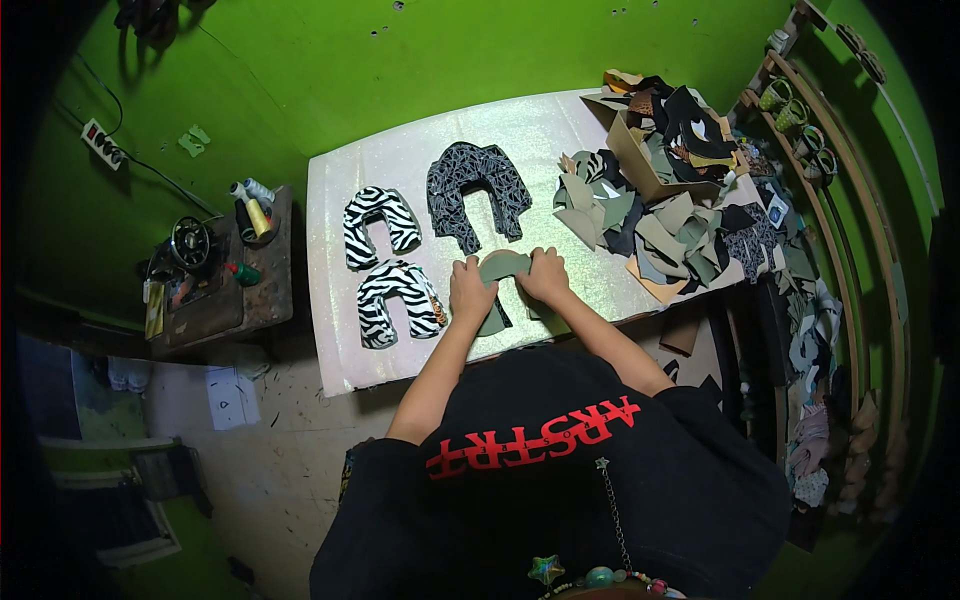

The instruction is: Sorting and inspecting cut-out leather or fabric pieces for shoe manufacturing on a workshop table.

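Olive-green, the curved piece [505, 267] is nearer the person than the black-patterned arch [478, 170] — left hand [472, 289] and right hand [545, 277] pinching its ends; probably light, bendable, best held there.

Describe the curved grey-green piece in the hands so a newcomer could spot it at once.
Find the pale, shimmering tabletop, then its near edge, where the left hand and right hand hold the curved grey-green piece. Unlike the dark patterned U-shaped piece beyond, it is plain and held.
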`<state>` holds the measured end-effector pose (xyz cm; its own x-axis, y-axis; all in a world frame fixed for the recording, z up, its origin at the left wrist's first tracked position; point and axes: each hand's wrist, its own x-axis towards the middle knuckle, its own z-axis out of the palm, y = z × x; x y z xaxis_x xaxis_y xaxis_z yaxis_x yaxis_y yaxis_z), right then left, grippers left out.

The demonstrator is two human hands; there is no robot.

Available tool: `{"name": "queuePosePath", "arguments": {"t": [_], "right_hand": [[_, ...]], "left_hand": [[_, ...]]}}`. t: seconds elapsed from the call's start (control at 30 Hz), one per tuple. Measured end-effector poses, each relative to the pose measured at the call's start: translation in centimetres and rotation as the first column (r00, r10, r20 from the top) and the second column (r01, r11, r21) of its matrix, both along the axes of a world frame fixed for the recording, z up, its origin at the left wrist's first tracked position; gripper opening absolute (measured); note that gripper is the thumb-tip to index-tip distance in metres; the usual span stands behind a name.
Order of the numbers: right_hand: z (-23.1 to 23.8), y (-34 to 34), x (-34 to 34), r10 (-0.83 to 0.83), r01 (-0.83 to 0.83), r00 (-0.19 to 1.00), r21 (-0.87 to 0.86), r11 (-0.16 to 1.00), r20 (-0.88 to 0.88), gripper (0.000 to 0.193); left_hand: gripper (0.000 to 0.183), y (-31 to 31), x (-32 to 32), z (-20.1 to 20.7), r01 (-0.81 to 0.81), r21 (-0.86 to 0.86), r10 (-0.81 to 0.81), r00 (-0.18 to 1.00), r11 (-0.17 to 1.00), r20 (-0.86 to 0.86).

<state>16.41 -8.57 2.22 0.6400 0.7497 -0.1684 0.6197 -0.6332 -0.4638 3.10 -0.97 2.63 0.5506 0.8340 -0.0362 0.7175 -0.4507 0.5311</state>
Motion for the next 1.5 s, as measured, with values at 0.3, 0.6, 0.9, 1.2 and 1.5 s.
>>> {"name": "queuePosePath", "arguments": {"t": [0.3, 0.6, 0.9, 1.2, 1.5], "right_hand": [[1.3, -0.5, -0.5, 0.087, -0.091, 0.989, 0.026, 0.996, 0.118, 0.057], [-1.2, 0.0, -0.5, 0.171, -0.200, 0.951, 0.090, 0.976, 0.259, 0.055], [-1.4, -1.4, -0.2, 0.072, -0.092, 0.995, 0.316, 0.944, 0.076, 0.062], [-3.2, -6.5, 0.3, -0.132, 0.162, 0.987, 0.497, 0.853, -0.095, 0.053], [-1.1, -10.2, 5.3, -0.271, 0.194, 0.962, 0.608, 0.770, 0.037, 0.045]], "left_hand": [[0.048, 0.1, 0.6, -0.3, 0.060, 0.165, -0.049, 0.996, 0.985, -0.072], [0.052, 0.7, 1.1, -0.7, 0.233, 0.226, -0.246, 0.969, 0.946, 0.032], [0.054, 1.0, 0.8, -1.5, 0.253, 0.268, -0.264, 0.964, 0.929, 0.004], [0.060, -0.6, 2.0, -0.6, 0.183, 0.202, -0.194, 0.980, 0.962, 0.038], [0.063, -2.8, 6.6, 0.3, 0.213, 0.242, -0.260, 0.949, 0.947, 0.181]]}}
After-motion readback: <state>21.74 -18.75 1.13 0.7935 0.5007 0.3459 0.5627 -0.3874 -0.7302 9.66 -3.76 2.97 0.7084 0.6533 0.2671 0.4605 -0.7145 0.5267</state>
